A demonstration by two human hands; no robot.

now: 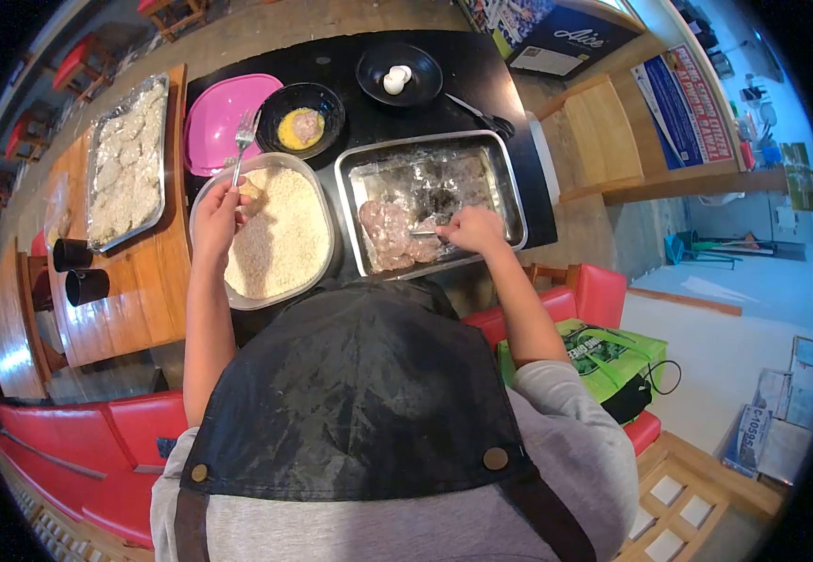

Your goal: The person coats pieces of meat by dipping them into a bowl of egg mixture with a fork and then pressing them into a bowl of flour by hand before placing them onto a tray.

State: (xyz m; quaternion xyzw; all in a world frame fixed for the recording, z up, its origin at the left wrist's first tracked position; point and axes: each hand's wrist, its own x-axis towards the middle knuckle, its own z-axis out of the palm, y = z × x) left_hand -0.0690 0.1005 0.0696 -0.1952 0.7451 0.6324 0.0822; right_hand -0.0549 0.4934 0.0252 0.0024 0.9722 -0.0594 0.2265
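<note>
My left hand (pixel 222 217) is closed around a fork (pixel 243 140), its tines pointing up, over the left rim of a tub of pale breadcrumbs (pixel 284 229). My right hand (pixel 474 230) grips a small metal utensil (pixel 424 232) whose kind I cannot make out. Its end touches raw ground meat (pixel 387 234) in the near left part of a metal tray (pixel 430 143). Behind the tub, a black bowl (pixel 328 98) holds yellow beaten egg (pixel 290 137) with a lump of meat in it.
A pink lid (pixel 214 108) lies left of the egg bowl. Eggshells (pixel 395 80) sit in another black bowl (pixel 432 66), near a knife (pixel 477 110). Leftward, a tray of breaded pieces (pixel 125 159) and black cups (pixel 87 286) stand on a wooden table (pixel 139 304).
</note>
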